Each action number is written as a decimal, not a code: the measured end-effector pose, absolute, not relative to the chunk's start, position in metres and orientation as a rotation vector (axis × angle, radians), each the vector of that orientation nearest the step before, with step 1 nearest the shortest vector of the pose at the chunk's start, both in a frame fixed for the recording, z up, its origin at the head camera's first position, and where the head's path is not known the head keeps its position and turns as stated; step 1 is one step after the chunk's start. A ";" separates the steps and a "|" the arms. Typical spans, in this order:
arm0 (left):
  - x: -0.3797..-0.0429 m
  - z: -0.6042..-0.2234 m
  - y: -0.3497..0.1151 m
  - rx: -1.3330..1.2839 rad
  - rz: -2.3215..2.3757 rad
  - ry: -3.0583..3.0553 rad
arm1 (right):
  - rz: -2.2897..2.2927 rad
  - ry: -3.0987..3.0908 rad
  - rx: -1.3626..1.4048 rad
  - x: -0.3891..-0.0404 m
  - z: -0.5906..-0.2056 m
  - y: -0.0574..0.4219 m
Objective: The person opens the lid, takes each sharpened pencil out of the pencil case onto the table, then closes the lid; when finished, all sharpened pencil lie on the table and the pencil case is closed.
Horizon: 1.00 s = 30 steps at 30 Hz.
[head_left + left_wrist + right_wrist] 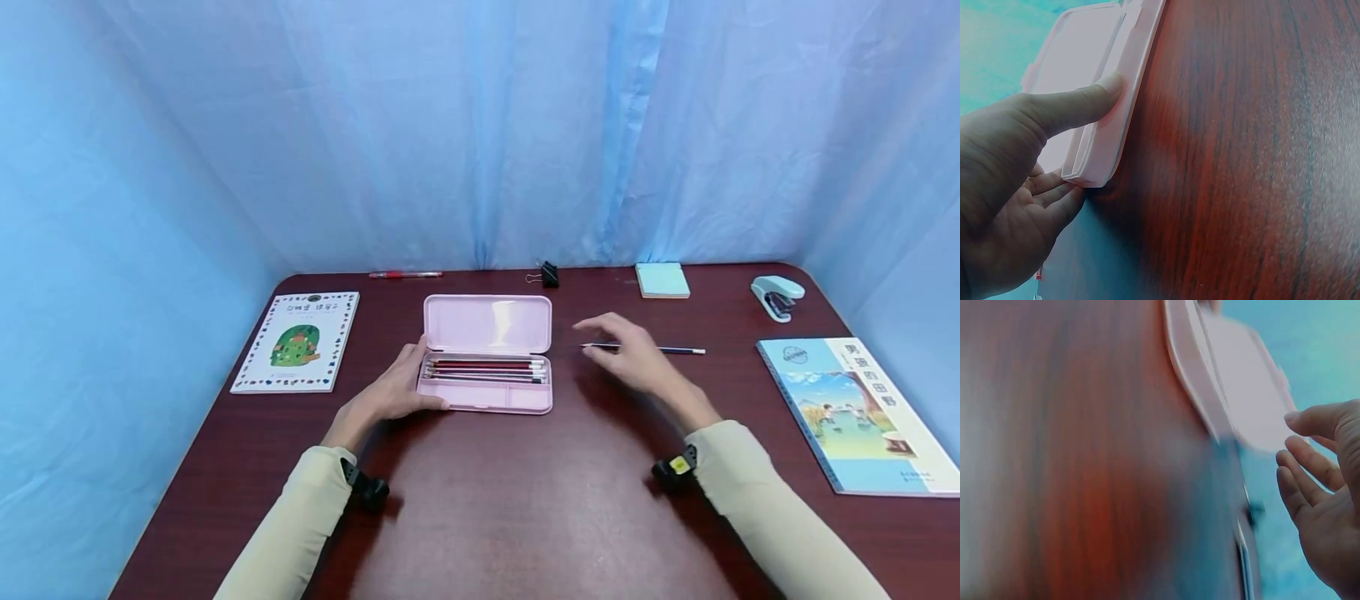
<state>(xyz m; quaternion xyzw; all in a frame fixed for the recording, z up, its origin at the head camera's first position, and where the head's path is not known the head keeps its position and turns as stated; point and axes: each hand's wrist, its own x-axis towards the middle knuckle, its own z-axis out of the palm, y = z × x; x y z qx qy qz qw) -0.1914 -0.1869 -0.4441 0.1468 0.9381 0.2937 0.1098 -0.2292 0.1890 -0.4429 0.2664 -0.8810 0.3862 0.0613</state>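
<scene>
A pink pencil case point(528, 398) lies with its lid raised, and several pencils point(487, 367) rest in its long compartment. My left hand point(393, 387) holds the left end of the case. In the left wrist view, the thumb point(1082, 106) presses the front wall while the fingers reach round the end. To the right of the case, my right hand point(630, 354) hovers with thumb and fingers spread, holding nothing. A dark pencil with a white end point(682, 351) lies on the table, partly hidden by that hand.
A red pen point(405, 274), black binder clip point(550, 275) and sticky-note pad point(662, 281) lie along the back edge. A stapler point(778, 297) and a thick book point(862, 417) are at the right. Another book point(296, 342) lies at the left. Blue curtains point(375, 125) surround the table.
</scene>
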 end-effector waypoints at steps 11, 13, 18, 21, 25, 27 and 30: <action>-0.194 -0.447 -0.187 0.439 0.859 2.751 | 1.020 -2.721 1.204 -0.214 -0.459 0.102; -0.195 -0.447 -0.187 0.441 0.865 2.750 | 0.974 -2.735 1.188 -0.214 -0.459 0.099; -0.194 -0.445 -0.188 0.429 0.868 2.743 | 1.019 -2.770 1.139 -0.215 -0.455 0.098; -0.193 -0.445 -0.187 0.425 0.878 2.734 | 1.067 -2.768 1.122 -0.214 -0.455 0.099; -0.192 -0.445 -0.187 0.421 0.877 2.720 | 1.198 -2.765 1.024 -0.214 -0.452 0.111; -0.191 -0.446 -0.188 0.412 0.874 2.717 | 1.258 -2.772 0.957 -0.214 -0.447 0.124; -0.191 -0.446 -0.188 0.398 0.877 2.719 | 1.264 -2.805 0.873 -0.215 -0.441 0.153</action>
